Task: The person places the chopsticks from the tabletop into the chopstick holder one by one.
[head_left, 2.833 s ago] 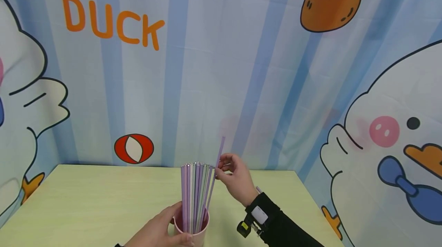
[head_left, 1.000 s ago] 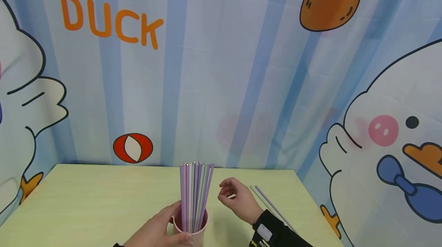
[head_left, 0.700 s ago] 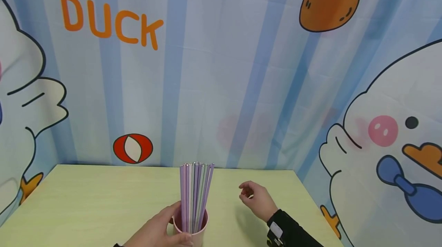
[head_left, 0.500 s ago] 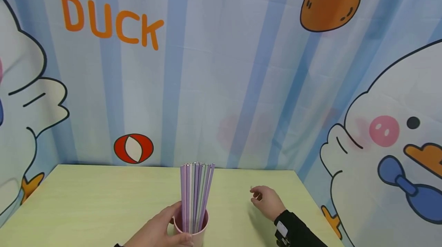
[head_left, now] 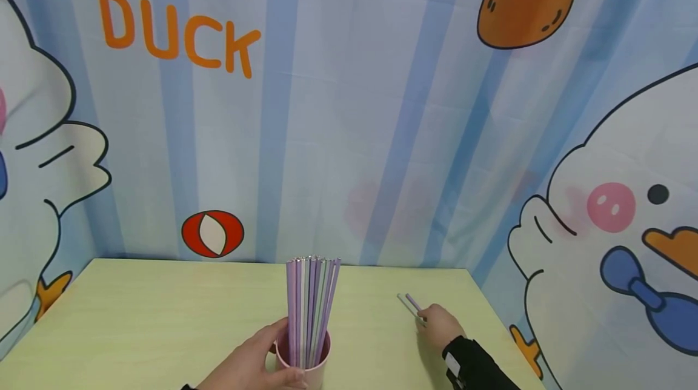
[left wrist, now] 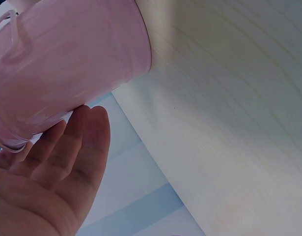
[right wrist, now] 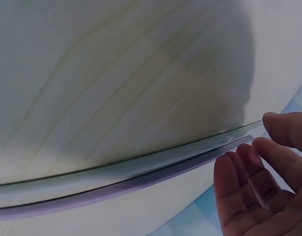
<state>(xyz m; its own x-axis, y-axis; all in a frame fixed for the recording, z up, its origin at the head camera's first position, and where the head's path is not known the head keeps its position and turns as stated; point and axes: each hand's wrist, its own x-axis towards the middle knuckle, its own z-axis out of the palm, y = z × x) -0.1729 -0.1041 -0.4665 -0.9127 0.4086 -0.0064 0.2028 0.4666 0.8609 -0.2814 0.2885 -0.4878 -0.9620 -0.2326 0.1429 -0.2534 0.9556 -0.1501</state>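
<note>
A pink cup (head_left: pixel 282 350) stands near the table's front edge, a thin loop on its side in the left wrist view. My left hand (head_left: pixel 253 356) grips it around the side. Upright in the cup is a dense bunch of purple, white and pale green straws (head_left: pixel 311 311). My right hand (head_left: pixel 440 326) is down at two loose straws lying side by side on the table. One is a pale green straw (right wrist: pixel 116 171), the other a purple straw (right wrist: pixel 116 189). My right thumb and fingertips stand apart, close to the straws' ends; whether they touch is unclear.
The pale wooden table (head_left: pixel 163 317) ends at a hanging curtain (head_left: pixel 338 105) printed with ducks, blue stripes and lettering. The curtain also runs along the right side, close beyond my right arm.
My right hand first held a tilted purple straw at the bunch. It drew away empty, moved right, then came down to the loose straws. My left hand keeps its grip on the cup.
</note>
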